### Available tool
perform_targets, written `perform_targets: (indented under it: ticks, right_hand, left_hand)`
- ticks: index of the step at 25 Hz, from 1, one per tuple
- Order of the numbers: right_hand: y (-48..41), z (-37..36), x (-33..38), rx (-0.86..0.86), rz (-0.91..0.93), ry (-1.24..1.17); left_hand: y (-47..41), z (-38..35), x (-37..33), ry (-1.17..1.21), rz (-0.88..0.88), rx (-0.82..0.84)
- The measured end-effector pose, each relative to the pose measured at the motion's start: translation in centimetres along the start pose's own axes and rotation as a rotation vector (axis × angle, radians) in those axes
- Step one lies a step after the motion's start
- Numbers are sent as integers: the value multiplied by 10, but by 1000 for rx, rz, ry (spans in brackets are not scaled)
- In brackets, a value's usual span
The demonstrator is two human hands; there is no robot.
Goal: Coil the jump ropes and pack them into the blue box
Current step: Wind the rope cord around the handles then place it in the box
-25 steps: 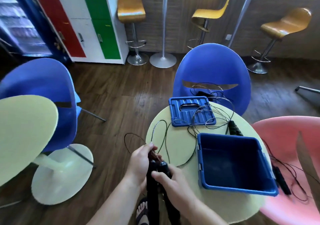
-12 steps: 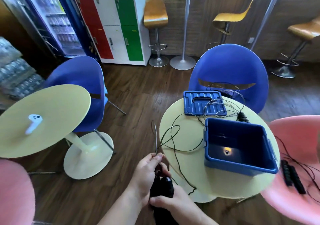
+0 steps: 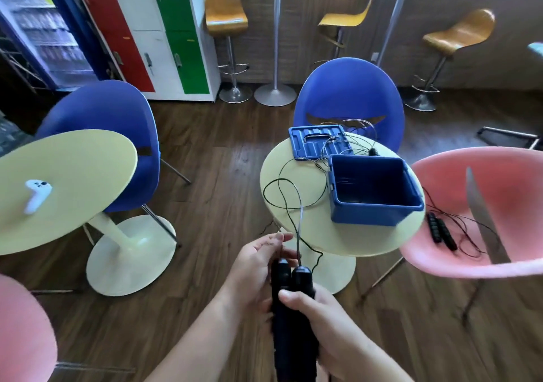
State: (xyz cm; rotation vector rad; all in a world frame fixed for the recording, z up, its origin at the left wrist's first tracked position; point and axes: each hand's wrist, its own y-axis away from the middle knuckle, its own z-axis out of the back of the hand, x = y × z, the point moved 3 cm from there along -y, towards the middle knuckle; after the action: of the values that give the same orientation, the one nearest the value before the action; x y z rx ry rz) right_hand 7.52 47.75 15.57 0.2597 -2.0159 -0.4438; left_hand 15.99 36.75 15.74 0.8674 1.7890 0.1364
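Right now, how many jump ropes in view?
3: rope held by left hand and right hand; second rope on the pink chair; third rope tangled over the lid behind the blue box. That tangle may hide more.

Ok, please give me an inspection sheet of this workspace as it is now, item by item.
Surface: round yellow table, carries box and lid.
Job's things: blue box open, no rope seen inside; blue lid flat behind it; black handles held side by side.
Clutter: white controller on the second table.
Hands: left hand and right hand both grip the handles.
Cables: thin cord loops loose over the table; second rope lies on the pink chair.
Surroundings: blue chairs, bar stools, lockers, wooden floor.
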Motion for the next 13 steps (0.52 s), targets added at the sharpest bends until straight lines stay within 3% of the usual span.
perform_targets:
  ticks: [3, 5, 7, 13]
  right_hand:
    - [30, -11, 6, -130, 55, 17]
    - [43, -14, 9, -209, 71, 19]
    - [57, -17, 12, -256, 80, -4]
    - [91, -17, 26, -186, -4, -152]
  left_hand:
    - [40, -4, 11, -125, 63, 166]
    - [62, -10, 17, -258, -5, 250]
    - [80, -18, 18, -244, -60, 279]
    - [105, -41, 16, -294, -185, 319]
